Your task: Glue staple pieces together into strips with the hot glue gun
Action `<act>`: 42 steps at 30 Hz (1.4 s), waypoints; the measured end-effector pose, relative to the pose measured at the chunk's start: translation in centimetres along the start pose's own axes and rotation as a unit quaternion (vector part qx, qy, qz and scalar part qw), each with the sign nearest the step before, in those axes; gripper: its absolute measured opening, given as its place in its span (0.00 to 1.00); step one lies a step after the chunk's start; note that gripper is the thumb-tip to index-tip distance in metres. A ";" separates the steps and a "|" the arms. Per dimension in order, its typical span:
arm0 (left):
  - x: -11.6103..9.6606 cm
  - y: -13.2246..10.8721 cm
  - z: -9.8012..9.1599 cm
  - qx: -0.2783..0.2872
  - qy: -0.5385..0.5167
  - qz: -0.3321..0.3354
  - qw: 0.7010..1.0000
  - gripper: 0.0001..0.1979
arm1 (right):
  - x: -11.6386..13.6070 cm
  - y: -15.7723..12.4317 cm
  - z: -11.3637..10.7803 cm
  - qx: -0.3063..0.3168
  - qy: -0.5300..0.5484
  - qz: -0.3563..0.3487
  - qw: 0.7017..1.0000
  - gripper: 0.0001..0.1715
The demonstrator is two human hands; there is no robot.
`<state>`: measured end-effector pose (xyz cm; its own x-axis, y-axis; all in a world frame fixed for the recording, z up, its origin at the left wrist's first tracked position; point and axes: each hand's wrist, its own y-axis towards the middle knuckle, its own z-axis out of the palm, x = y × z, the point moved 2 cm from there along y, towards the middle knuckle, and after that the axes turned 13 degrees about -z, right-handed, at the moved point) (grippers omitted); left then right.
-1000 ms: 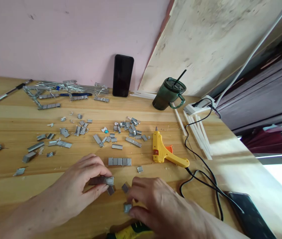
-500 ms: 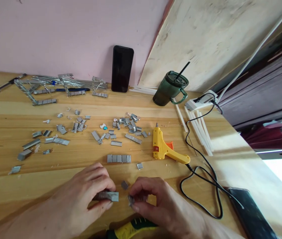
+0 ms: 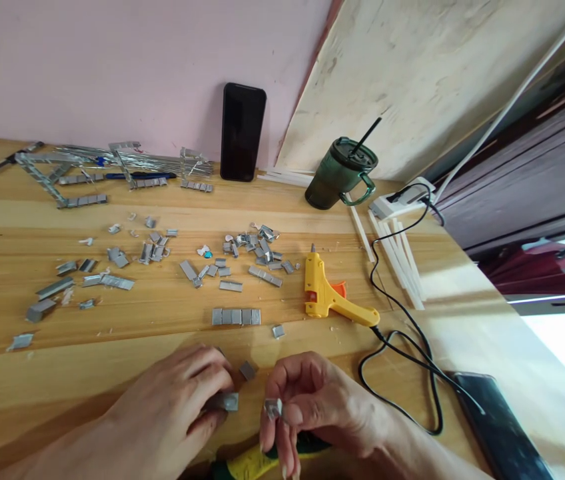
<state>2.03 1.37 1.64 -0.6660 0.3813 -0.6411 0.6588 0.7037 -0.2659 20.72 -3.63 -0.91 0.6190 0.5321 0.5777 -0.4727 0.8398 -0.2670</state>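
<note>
Left hand [image 3: 182, 400] fingers closed on a staple strip [image 3: 225, 401] low over the counter [image 3: 282, 213], right hand [image 3: 317, 407] fingers pinching a small staple block [image 3: 273, 408] beside it, yellow glue gun [image 3: 330, 299] beyond

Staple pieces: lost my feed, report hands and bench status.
Left hand pinches a staple strip. Right hand pinches a small staple piece. Loose piece lies between them; glue gun beyond.

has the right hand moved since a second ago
Yes. The right hand has lifted its small metal piece and drawn back toward the person, away from the yellow glue gun.
</note>
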 end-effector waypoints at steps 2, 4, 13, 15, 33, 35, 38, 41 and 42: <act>0.4 0.0 0.3 -0.035 0.017 0.007 0.999 0.12 | 0.0 -0.1 0.2 0.000 -0.020 -0.006 1.000 0.20; 0.4 0.0 0.4 -0.064 0.049 0.013 0.997 0.10 | 0.2 -0.3 0.4 -0.014 -0.053 -0.011 0.998 0.21; 0.3 0.2 0.7 -0.092 0.153 0.073 0.981 0.08 | 2.5 -1.0 2.3 -0.052 -0.520 -0.063 0.850 0.05; 0.5 0.2 0.8 -0.096 0.159 0.073 0.980 0.09 | 2.6 -0.9 2.5 -0.035 -0.597 -0.088 0.796 0.07; -0.7 -0.3 -0.5 0.048 -0.270 -0.172 0.946 0.06 | 1.9 -0.7 5.8 0.048 -0.781 -0.324 0.532 0.06; -0.5 -0.2 -0.3 0.078 -0.328 -0.201 0.920 0.07 | 1.8 -0.6 6.0 0.032 -0.776 -0.365 0.514 0.06; -0.3 0.0 -0.1 0.106 -0.402 -0.210 0.885 0.09 | 1.7 -0.5 6.1 0.013 -0.771 -0.398 0.497 0.07; -0.2 0.2 -0.2 0.088 -0.418 -0.210 0.880 0.08 | 1.7 -0.4 6.2 0.015 -0.773 -0.414 0.480 0.06; -0.3 0.2 -0.4 0.086 -0.410 -0.209 0.883 0.08 | 1.7 -0.4 6.2 0.014 -0.774 -0.418 0.476 0.05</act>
<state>2.24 1.55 2.08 -0.4324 -0.5031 -0.7483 0.5056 0.5518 -0.6632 18.07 -3.69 4.99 -0.5940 -0.7221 0.3546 -0.4890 0.6741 0.5535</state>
